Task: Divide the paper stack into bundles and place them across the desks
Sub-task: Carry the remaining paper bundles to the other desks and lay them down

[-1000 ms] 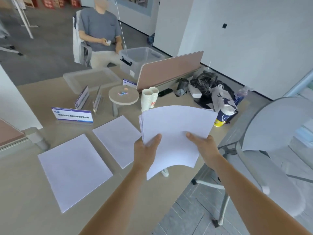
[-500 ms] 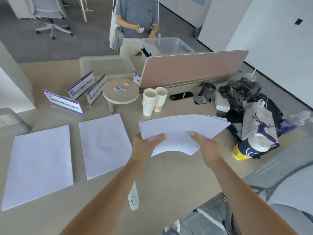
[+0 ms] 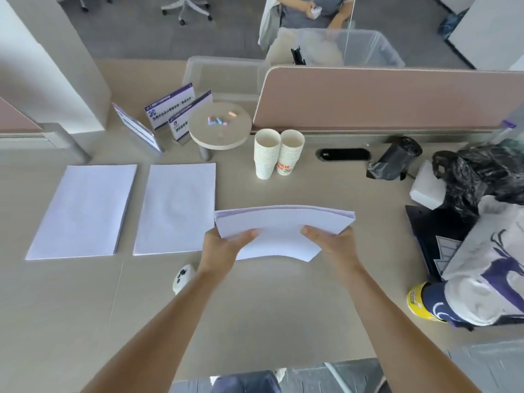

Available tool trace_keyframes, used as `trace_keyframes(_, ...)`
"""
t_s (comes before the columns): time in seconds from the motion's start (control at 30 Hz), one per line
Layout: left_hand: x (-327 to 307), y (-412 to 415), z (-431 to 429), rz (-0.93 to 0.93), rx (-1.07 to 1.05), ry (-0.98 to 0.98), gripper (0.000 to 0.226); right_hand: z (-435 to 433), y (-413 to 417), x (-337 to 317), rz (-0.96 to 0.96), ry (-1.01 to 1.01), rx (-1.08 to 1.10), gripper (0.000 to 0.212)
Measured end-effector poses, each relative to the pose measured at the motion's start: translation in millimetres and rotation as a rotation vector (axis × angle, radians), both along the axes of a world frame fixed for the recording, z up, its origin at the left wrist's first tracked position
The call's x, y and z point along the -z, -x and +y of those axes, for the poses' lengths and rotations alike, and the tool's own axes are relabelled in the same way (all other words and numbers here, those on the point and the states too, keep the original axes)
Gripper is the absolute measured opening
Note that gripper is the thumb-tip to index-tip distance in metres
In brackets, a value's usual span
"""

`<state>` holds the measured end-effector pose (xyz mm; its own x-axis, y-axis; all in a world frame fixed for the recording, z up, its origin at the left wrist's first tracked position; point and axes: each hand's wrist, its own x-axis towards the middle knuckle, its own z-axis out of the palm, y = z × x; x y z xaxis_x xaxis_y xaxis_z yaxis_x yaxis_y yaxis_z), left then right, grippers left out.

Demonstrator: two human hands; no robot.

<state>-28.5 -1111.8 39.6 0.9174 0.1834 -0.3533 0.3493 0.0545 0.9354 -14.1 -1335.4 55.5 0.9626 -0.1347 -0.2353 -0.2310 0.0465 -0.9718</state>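
A long beige worktop (image 3: 269,307) runs under my arms. A pink divider panel (image 3: 382,100) stands along its far edge on the right. Beyond it is grey carpet floor (image 3: 141,29), where I see the wheeled base of an office chair (image 3: 185,9) and a seated person (image 3: 312,9), cut off by the top edge.

Both my hands are clamped on the paper stack (image 3: 280,231). My left hand (image 3: 224,246) grips its near left corner and my right hand (image 3: 331,242) its near right side, thumbs on top and fingers underneath. The stack bows upward across its middle, over the worktop straight ahead of me; I cannot tell whether it touches the surface. To its left two bundles lie flat, side by side with a gap between them. The inner bundle (image 3: 175,208) is just beside the stack's left corner, and the outer bundle (image 3: 82,211) is further left.

Two stacks of paper cups (image 3: 266,154) stand upright, touching each other, beyond the paper. A small round stand (image 3: 219,129) carries bits of coloured chalk (image 3: 218,120), with printed signs (image 3: 170,106) beside it. A shallow clear tray (image 3: 226,78) sits behind those. A deep clear bin (image 3: 368,46) stands behind the divider with something pale inside, too blurred to name. At the right are a black plastic bag (image 3: 479,174) and a white tote bag (image 3: 487,265) with a purple print. A yellow-and-navy tub (image 3: 425,303) lies against the tote.
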Motion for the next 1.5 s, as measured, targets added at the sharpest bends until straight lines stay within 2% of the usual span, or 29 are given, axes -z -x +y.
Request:
trace_keyframes(0.07,-1,1,5,-0.024,0.047,-0.021,0.024,-4,-1,1,0.012,0.036,-0.057,0.026)
trace_keyframes(0.17,-1,-1,13,-0.103,0.077,-0.032,0.056,-10,-1,-1,0.009,0.021,-0.088,0.03)
trace_keyframes(0.2,-3,-3,14,-0.116,0.089,-0.043,0.058,-11,-2,-2,-0.003,0.005,-0.092,0.028)
trace_keyframes(0.27,-7,-5,11,-0.147,0.129,-0.064,0.052,-12,-4,-5,-0.035,-0.006,-0.11,0.025)
trace_keyframes(0.37,-13,-1,7,-0.203,0.143,-0.03,0.047,-10,-2,-10,-0.064,0.009,-0.138,0.032)
trace_keyframes(0.47,-22,3,9,-0.3,0.124,0.025,0.042,-8,1,-18,-0.114,0.027,-0.111,0.019)
trace_keyframes(0.53,-29,5,8,-0.349,0.076,0.054,0.04,-10,2,-20,-0.133,-0.001,-0.081,0.037)
trace_keyframes(0.63,-35,3,2,-0.323,-0.016,0.049,0.059,-10,2,-24,-0.116,-0.018,-0.012,0.058)
trace_keyframes(0.8,-38,1,-5,-0.221,-0.021,0.024,0.064,-3,0,-31,-0.049,-0.004,0.051,0.048)
trace_keyframes(0.9,-36,3,1,-0.264,0.015,0.02,0.056,-6,1,-29,-0.11,-0.041,0.008,0.065)
trace_keyframes(0.97,-29,1,10,-0.275,0.109,0.001,0.049,-14,2,-23,-0.149,-0.011,-0.076,0.074)
trace_keyframes(1.1,-24,-2,19,-0.171,0.232,-0.016,0.055,-21,4,-16,-0.074,0.082,-0.154,0.044)
trace_keyframes(1.2,-27,-3,14,-0.178,0.232,-0.063,0.034,-16,6,-12,-0.037,0.11,-0.126,0.023)
trace_keyframes(1.33,-26,-5,11,-0.172,0.216,-0.094,0.013,-11,8,-12,-0.034,0.094,-0.059,0.016)
trace_keyframes(1.5,-34,-6,9,-0.159,0.198,-0.093,0.009,-3,8,-27,-0.049,0.113,-0.011,0.012)
